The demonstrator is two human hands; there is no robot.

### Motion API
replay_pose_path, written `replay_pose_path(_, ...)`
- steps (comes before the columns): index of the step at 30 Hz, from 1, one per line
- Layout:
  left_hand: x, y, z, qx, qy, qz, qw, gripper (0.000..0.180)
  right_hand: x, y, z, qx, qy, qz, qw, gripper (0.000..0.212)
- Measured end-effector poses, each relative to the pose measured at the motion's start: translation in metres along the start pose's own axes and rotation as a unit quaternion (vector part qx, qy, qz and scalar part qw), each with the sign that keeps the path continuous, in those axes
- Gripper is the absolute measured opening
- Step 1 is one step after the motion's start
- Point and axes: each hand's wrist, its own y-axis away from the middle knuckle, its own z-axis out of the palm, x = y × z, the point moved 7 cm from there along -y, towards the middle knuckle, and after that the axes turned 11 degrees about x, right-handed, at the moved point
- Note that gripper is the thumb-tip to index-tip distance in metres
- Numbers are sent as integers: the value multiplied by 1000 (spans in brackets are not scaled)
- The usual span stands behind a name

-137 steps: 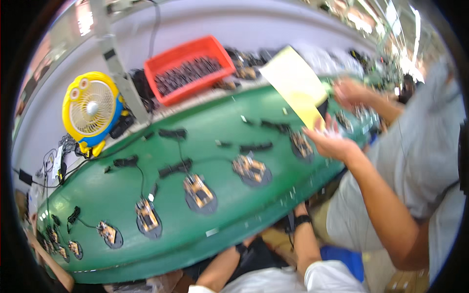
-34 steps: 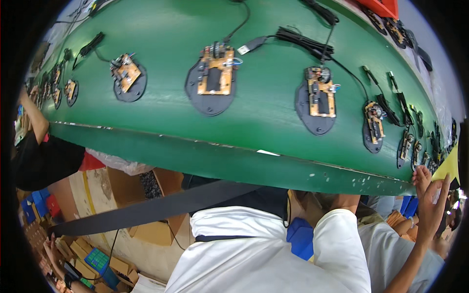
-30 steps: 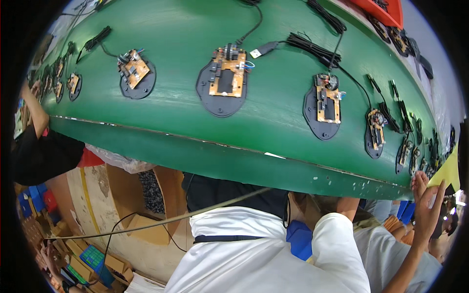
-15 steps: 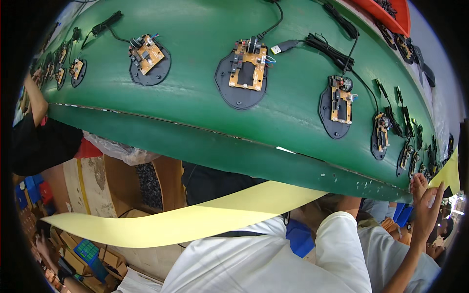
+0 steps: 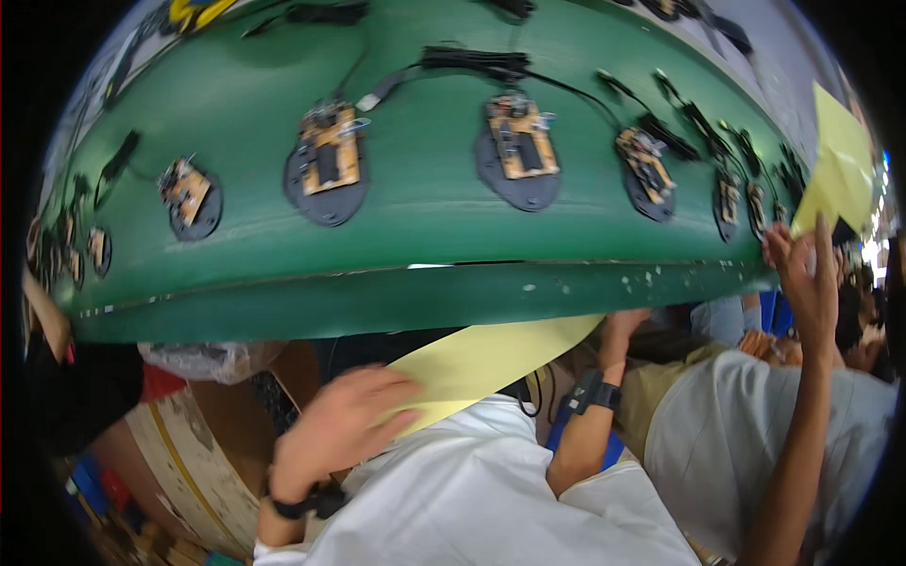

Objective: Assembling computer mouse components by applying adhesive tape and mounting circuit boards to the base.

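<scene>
A long green workbench spans the scene, a pale wall rising at far right, bright lights farther right, and scuffed whitish flooring with a yellow stripe at near left.

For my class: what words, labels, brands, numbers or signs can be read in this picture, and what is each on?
No readable text anywhere.
Yellow strip, lower centre: no writing visible.
Yellow sheet at far right: no writing visible.
Circuit boards: any markings too small and blurred to read.
Dark wrist device on the right arm: nothing legible.
</scene>
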Motion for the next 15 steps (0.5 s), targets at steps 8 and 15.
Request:
replay_pose_path(8, -9, -180, 190, 67, -108, 196, 972, 48, 19, 196, 388, 355, -318, 522, 707, 8)
replay_pose_path(15, -22, -233, 268, -162, 7, 69, 984, 54, -4, 210, 425, 176, -494, 529, 667, 10)
